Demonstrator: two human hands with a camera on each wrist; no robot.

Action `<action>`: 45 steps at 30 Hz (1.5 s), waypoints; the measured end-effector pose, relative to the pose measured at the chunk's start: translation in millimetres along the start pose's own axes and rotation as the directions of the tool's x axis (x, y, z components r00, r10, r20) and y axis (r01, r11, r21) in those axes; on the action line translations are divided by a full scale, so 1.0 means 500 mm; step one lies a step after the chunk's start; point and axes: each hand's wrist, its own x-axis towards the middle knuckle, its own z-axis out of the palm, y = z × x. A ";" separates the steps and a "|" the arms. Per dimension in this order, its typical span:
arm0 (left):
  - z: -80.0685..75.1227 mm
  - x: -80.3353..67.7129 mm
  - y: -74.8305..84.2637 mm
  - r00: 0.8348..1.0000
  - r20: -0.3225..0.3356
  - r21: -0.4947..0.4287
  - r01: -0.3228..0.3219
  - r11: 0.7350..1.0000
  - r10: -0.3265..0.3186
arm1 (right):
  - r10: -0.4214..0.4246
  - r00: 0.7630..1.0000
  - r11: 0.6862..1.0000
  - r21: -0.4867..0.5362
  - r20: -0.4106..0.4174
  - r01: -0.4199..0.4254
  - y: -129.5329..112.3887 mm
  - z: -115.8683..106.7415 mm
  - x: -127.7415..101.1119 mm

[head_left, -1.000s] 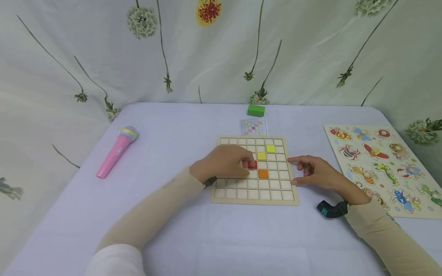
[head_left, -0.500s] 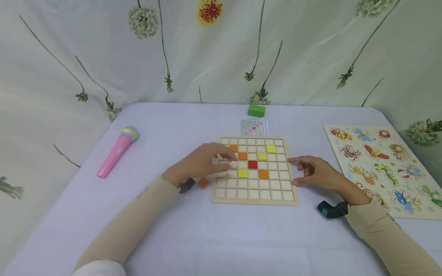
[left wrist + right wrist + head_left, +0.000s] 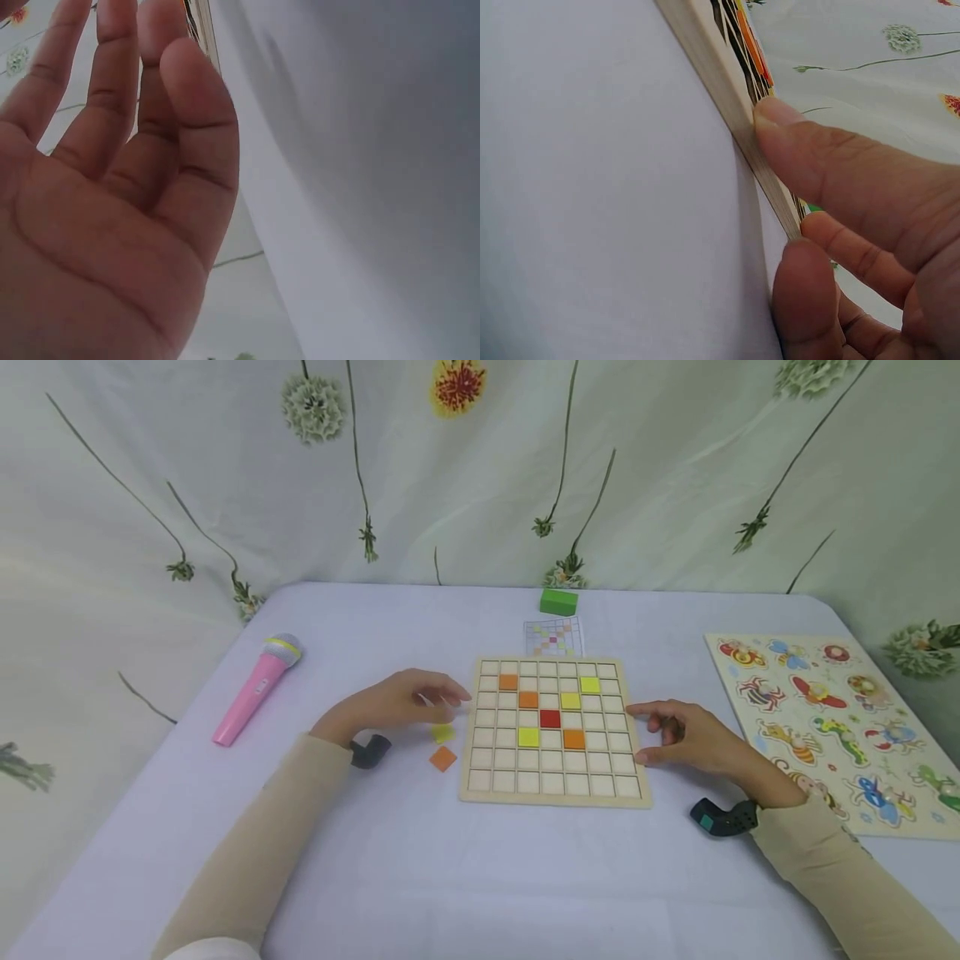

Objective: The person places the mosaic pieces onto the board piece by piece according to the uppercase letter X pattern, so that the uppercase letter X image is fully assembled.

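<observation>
A wooden grid board point(image 3: 551, 785) lies between my hands. Its cells hold a red square tile point(image 3: 550, 718), three orange ones and three yellow ones, set along two crossing diagonals. My left hand point(image 3: 408, 697) hovers at the board's left edge, fingers loosely bent; the left wrist view shows its palm point(image 3: 97, 247) holding nothing. Just below that hand, a loose yellow tile point(image 3: 442, 734) and a loose orange tile point(image 3: 442, 759) lie on the cloth. At the right edge, my right hand point(image 3: 686, 739) touches the board's side with thumb and index finger, also visible in the right wrist view.
Behind the board lie a printed pattern card point(image 3: 553, 637) and a green block point(image 3: 558, 602). A pink toy microphone point(image 3: 258, 685) rests at the left. On the right is a large insect puzzle board point(image 3: 832, 727), partly under my right forearm. A floral cloth point(image 3: 480, 485) hangs behind the table.
My left hand has drawn back leftward off the board, uncovering the red, orange and yellow tiles there, then the loose tiles on the cloth. The right hand stays at the board's edge.
</observation>
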 end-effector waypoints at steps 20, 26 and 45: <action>-0.007 -0.019 -0.028 0.986 0.086 0.064 0.141 0.988 -0.146 | -0.011 1.000 1.000 0.021 -0.001 0.011 -0.004 -0.001 -0.001; -0.004 -0.020 -0.029 0.986 0.076 0.093 0.140 0.986 -0.147 | -0.014 1.000 1.000 0.023 0.001 0.014 -0.004 0.000 0.000; -0.004 -0.012 -0.038 0.974 -0.016 0.125 0.227 0.966 -0.227 | -0.009 1.000 1.000 0.018 0.004 0.009 0.001 0.001 0.000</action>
